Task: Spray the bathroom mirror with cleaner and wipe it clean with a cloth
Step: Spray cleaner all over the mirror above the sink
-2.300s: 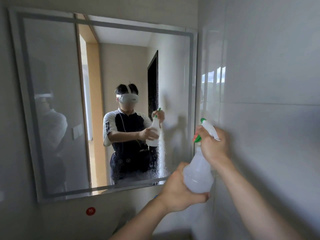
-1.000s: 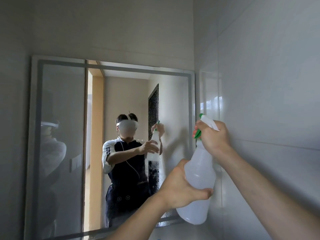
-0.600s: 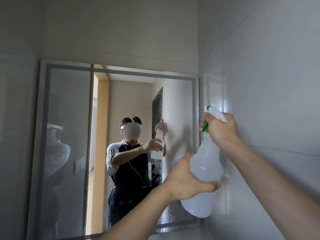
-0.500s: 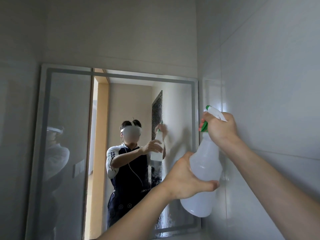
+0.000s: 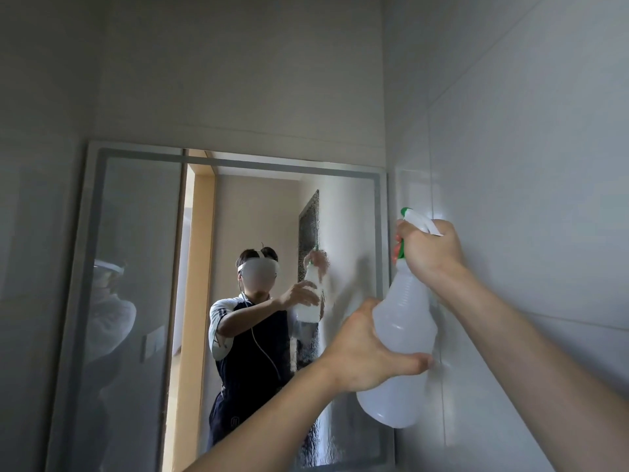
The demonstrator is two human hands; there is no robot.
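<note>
A translucent white spray bottle point(image 5: 403, 311) with a green and white trigger head is held up in front of the mirror's right side. My right hand point(image 5: 430, 252) grips the trigger head, and my left hand point(image 5: 366, 352) holds the bottle's body from the left and below. The framed wall mirror point(image 5: 143, 267) fills the lower left and middle. Wet spray droplets point(image 5: 311, 338) streak the glass on its right part. No cloth is in view.
A glossy tiled side wall point(image 5: 527, 199) runs close along the right, right behind the bottle. The plain wall point(image 5: 238, 80) rises above the mirror. The mirror reflects a person, a doorway and a wooden door frame.
The view has tilted upward, so the mirror sits lower in the frame. Both hands have kept their hold and raised the bottle along the mirror's right side.
</note>
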